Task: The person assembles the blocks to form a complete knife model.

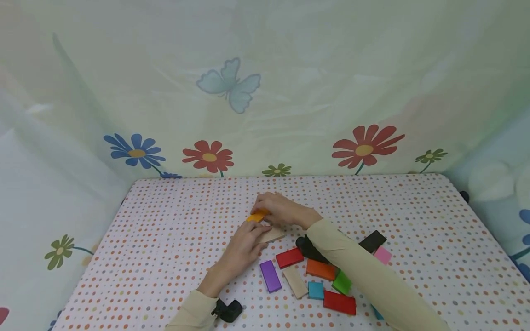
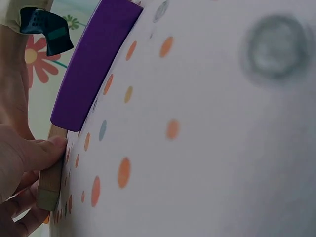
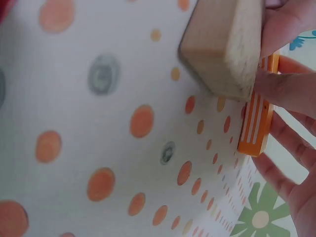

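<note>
My right hand [image 1: 283, 209] pinches an orange block [image 1: 257, 216] between thumb and fingers. White stripes run along the orange block's side in the right wrist view, where it stands close behind a plain wooden block [image 3: 217, 54]. My left hand [image 2: 19, 163] grips that wooden block, its thumb on the near side and its other fingers partly hidden behind. From the head view, both hands meet over the two blocks near the table's middle, with the left fingertips right at the orange block's near end.
Nearer the body lie a purple block [image 1: 270, 276], red blocks [image 1: 290, 258] [image 1: 339, 303], another wooden block [image 1: 295, 282], an orange-red one [image 1: 320, 269], a blue one [image 1: 315, 290] and a green one [image 1: 342, 282]. Black [image 1: 372, 241] and pink [image 1: 383, 255] blocks lie beyond the right sleeve.
</note>
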The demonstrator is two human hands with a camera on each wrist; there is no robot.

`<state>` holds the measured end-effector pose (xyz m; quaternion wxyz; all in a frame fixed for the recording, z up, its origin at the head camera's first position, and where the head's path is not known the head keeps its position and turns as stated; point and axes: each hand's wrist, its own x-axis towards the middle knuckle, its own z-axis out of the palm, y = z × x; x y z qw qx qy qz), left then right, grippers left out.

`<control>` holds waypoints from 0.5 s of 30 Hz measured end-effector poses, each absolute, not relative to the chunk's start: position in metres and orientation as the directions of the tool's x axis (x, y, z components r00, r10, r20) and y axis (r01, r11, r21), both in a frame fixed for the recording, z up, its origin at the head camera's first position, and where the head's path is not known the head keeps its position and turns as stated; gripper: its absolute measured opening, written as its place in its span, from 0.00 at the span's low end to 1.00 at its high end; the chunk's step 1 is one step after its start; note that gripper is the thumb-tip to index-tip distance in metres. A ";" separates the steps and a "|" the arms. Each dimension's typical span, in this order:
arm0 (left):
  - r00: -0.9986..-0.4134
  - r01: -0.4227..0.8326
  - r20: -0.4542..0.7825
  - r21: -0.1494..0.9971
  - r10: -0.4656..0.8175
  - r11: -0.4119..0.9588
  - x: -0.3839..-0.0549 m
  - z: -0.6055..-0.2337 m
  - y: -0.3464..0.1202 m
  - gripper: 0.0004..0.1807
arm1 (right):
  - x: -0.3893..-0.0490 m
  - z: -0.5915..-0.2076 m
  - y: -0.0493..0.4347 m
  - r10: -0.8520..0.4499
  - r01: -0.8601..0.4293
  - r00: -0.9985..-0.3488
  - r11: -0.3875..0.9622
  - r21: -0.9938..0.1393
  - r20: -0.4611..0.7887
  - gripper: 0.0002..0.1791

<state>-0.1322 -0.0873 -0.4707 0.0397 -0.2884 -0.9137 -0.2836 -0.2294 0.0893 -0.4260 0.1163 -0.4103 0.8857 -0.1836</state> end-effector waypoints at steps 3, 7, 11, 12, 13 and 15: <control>-0.831 0.548 0.234 0.502 0.505 0.669 -0.132 -0.470 -0.088 0.21 | -0.230 -0.428 0.090 -0.770 -0.686 -0.635 0.595 -0.419 -0.055 0.15; -0.828 0.551 0.238 0.505 0.507 0.664 -0.131 -0.470 -0.089 0.21 | -0.229 -0.429 0.091 -0.766 -0.685 -0.641 0.604 -0.407 -0.060 0.15; -0.826 0.555 0.240 0.498 0.509 0.666 -0.132 -0.470 -0.089 0.22 | -0.228 -0.430 0.092 -0.760 -0.682 -0.647 0.615 -0.396 -0.067 0.16; -0.827 0.555 0.239 0.495 0.509 0.668 -0.132 -0.470 -0.088 0.22 | -0.228 -0.430 0.092 -0.759 -0.681 -0.647 0.616 -0.396 -0.068 0.16; -0.827 0.554 0.238 0.492 0.509 0.671 -0.132 -0.471 -0.088 0.22 | -0.228 -0.429 0.093 -0.759 -0.681 -0.648 0.616 -0.396 -0.068 0.16; -0.828 0.553 0.233 0.487 0.509 0.676 -0.131 -0.471 -0.088 0.22 | -0.227 -0.429 0.093 -0.758 -0.679 -0.648 0.617 -0.398 -0.070 0.16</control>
